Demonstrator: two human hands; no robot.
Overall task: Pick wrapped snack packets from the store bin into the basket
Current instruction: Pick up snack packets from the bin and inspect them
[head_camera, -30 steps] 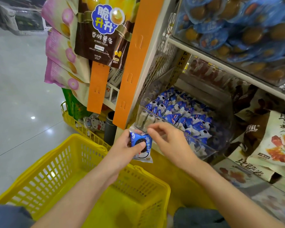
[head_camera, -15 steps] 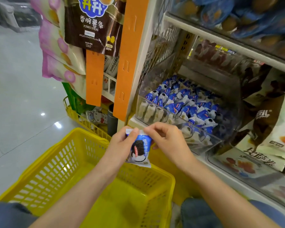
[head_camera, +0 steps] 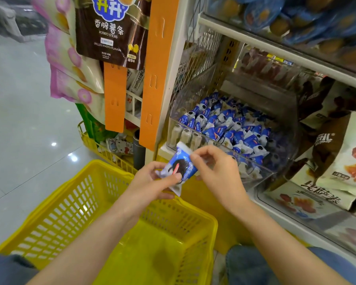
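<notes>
Two hands hold one blue packet above the yellow basket, just in front of the clear bin: left hand gripping its lower end, right hand pinching its top edge, apparently steadying it before the drop.

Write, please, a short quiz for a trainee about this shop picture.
1. How many hands hold the packet? A none, B one, C two.
2. True or false: the packet lies in the basket.
3. Fill in: the basket's colour is ____.
Key: 1 C, the left hand and the right hand both pinch it. 2 False, it is held above the basket. 3 Yellow.
</notes>
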